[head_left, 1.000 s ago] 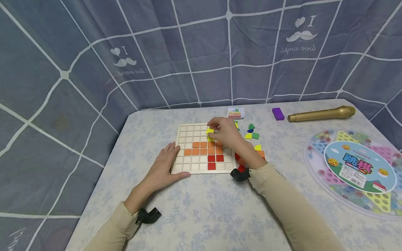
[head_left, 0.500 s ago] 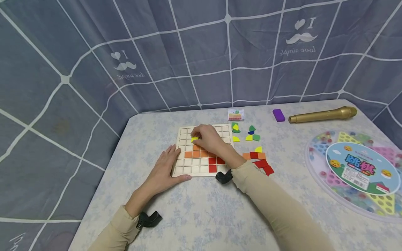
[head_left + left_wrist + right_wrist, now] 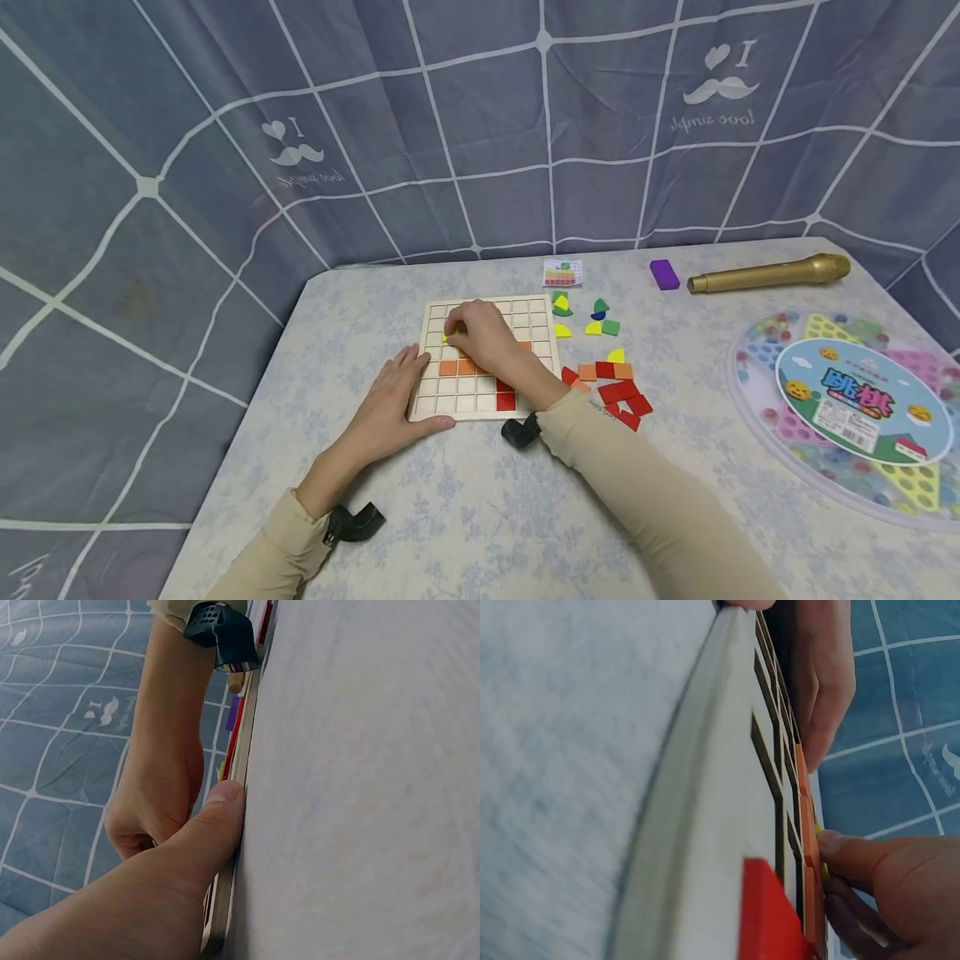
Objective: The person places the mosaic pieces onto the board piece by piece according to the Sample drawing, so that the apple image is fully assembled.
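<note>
Under the fingertips of the right hand (image 3: 483, 337) sits a small yellow piece (image 3: 447, 337), pinched and pressed down into a cell near the far left of the wooden grid board (image 3: 489, 357). Its fingers are curled together over the piece, with the wrist lying across the board's orange squares (image 3: 457, 367) and red squares (image 3: 506, 401). Just left of that hand, the left hand (image 3: 392, 398) lies flat with relaxed fingers against the board's left edge and its thumb along the near rim; the left wrist view shows the thumb (image 3: 212, 825) pressed on that rim.

To the right of the right hand's forearm, loose red and orange pieces (image 3: 618, 390) lie on the table (image 3: 487, 500), and further back are yellow, green and blue pieces (image 3: 592, 317) beside a small pattern card (image 3: 562, 272). Well off to the right are a purple block (image 3: 663, 273), a gold microphone (image 3: 768, 272) and a round checkers set (image 3: 847, 404).
</note>
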Action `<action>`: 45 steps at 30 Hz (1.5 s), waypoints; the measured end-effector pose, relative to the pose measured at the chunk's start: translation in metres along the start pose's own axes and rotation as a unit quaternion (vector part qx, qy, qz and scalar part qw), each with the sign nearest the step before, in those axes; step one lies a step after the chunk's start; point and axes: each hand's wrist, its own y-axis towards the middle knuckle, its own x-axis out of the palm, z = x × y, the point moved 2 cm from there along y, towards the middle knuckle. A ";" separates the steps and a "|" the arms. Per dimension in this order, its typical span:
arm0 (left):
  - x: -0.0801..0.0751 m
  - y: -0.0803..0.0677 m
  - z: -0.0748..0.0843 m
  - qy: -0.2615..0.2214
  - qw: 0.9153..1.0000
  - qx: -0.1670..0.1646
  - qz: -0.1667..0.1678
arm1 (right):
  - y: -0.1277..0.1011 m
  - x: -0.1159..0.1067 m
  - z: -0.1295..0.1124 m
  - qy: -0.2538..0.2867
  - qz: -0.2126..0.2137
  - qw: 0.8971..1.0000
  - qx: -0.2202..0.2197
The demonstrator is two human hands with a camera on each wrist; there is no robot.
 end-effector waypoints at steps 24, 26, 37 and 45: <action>0.002 -0.002 0.002 0.006 1.000 -0.011 0.002 | -0.024 -0.067 0.031 -0.030 -0.026 0.999 0.020; 0.002 -0.002 0.002 0.006 1.000 -0.010 0.002 | -0.029 -0.078 0.041 -0.022 -0.004 0.999 0.037; 0.002 -0.001 0.003 0.008 1.000 -0.003 0.002 | -0.052 -0.097 0.083 -0.038 0.121 0.983 0.131; 0.002 -0.002 0.003 0.011 1.000 -0.006 0.006 | -0.055 -0.094 0.094 -0.065 0.125 0.983 0.122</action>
